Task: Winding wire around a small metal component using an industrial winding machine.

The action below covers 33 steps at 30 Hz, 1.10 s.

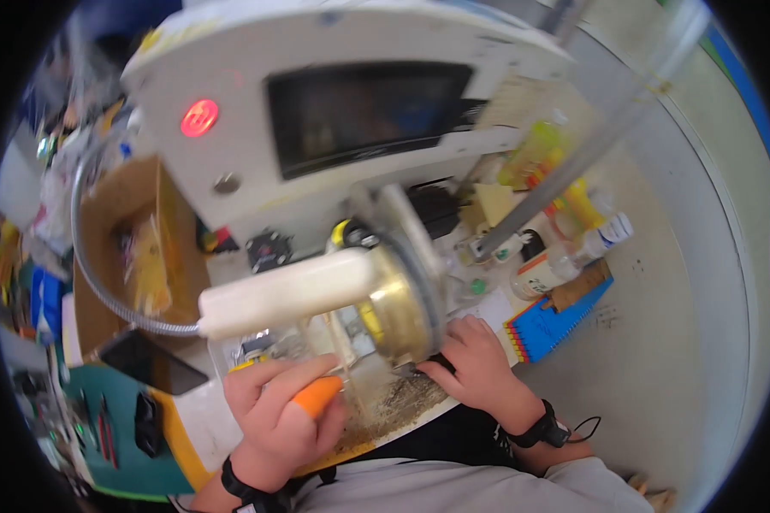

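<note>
White handle (282, 295) lies nearest the camera, blurred, and joins a brass-coloured round head (402, 321) at its right end. My left hand (282, 419) is below the handle, fingers curled about an orange piece (316, 398); whether it is gripped or worn as a cover, I cannot tell. My right hand (479, 372) is at the lower right edge of the head, thumb and forefinger brought toward each other; contact, and anything pinched there, cannot be confirmed.

Governing relation: the handle's long axis runs left to right, rising slightly toward the head. From my right fingers, the head lies just to the left; that hand is the nearer to it. From my left fingers, it lies up and to the right.

Further out, a metal hose (111, 299) leaves the handle's left end and arches upward. Left on the worktop (205, 427) are a dark flat device (150, 363) and a cardboard box (184, 248); right, a blue notebook (556, 321). Behind stands a white housing (239, 171) with a dark screen (368, 115) and a lit red button (199, 118).
</note>
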Motion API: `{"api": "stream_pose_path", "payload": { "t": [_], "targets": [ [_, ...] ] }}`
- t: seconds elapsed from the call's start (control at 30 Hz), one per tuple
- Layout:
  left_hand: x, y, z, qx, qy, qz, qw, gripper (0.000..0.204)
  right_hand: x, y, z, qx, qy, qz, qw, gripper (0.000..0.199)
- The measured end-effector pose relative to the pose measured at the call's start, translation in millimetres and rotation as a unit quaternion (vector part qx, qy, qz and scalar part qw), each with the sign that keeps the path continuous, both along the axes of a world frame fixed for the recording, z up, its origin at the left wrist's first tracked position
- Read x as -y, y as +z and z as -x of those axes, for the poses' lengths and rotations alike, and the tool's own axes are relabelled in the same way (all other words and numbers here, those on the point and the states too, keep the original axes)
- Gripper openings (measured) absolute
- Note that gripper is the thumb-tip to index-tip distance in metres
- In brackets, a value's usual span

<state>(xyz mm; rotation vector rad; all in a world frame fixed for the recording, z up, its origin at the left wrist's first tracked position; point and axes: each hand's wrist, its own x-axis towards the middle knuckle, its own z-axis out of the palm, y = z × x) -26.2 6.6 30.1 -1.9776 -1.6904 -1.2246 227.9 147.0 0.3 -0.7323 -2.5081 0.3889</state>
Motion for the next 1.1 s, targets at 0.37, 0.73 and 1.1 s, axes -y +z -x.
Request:
{"api": "stream_pose_path", "payload": {
  "t": [0.37, 0.73, 1.1],
  "targets": [
    [-39.0, 40.5, -25.3, -0.08, 0.136, 0.075, 0.985, 0.02, -40.4, 75.0, 30.9, -0.167, 0.038, 0.268, 0.948, 0.02],
    [-52.0, 32.0, -31.3, -0.088, 0.159, 0.07, 0.981, 0.024, -49.1, 49.2, 55.7, -0.15, 0.04, 0.38, 0.912, 0.018],
    [-45.9, 36.4, -30.8, -0.061, 0.177, 0.059, 0.98, 0.017, -35.3, 55.1, 23.2, -0.235, -0.023, 0.302, 0.924, 0.014]
  ]
}}
